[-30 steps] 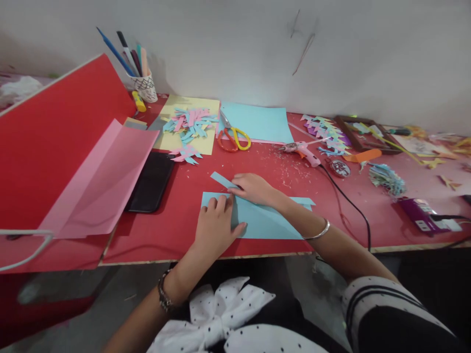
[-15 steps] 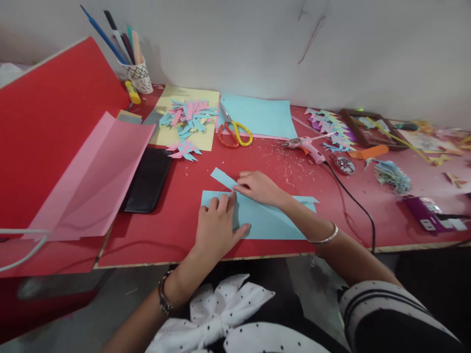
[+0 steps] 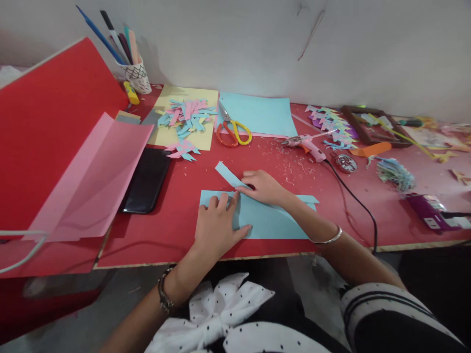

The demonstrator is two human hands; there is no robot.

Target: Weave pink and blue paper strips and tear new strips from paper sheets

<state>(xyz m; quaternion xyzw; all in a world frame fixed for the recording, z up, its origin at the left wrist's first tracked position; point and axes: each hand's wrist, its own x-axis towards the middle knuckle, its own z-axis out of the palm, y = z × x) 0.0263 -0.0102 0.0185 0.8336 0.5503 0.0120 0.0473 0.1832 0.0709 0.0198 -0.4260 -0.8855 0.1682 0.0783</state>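
A light-blue paper sheet [image 3: 272,223] lies near the front edge of the red table. My left hand [image 3: 218,220] rests on its left part with the fingers spread, pressing it flat. Along the sheet's top edge a narrow blue paper strip [image 3: 227,174] comes away, its free left end angled up and back. My right hand [image 3: 261,187] pinches this strip between thumb and fingers, just beside my left index fingertip. The strip's far right end still meets the sheet's upper right corner; my right forearm hides the stretch between.
Behind my hands lie scissors [image 3: 233,132], a pink glue gun [image 3: 305,146] with a black cable, and a pile of paper strips [image 3: 187,115] on yellow paper. A black phone [image 3: 147,181] and pink sheets [image 3: 99,181] are at the left. A purple box [image 3: 432,213] sits at the right.
My right hand has moved slightly to the right with the strip. The strip's free end has swung a little up and right, farther from the sheet. My left hand stays almost in place.
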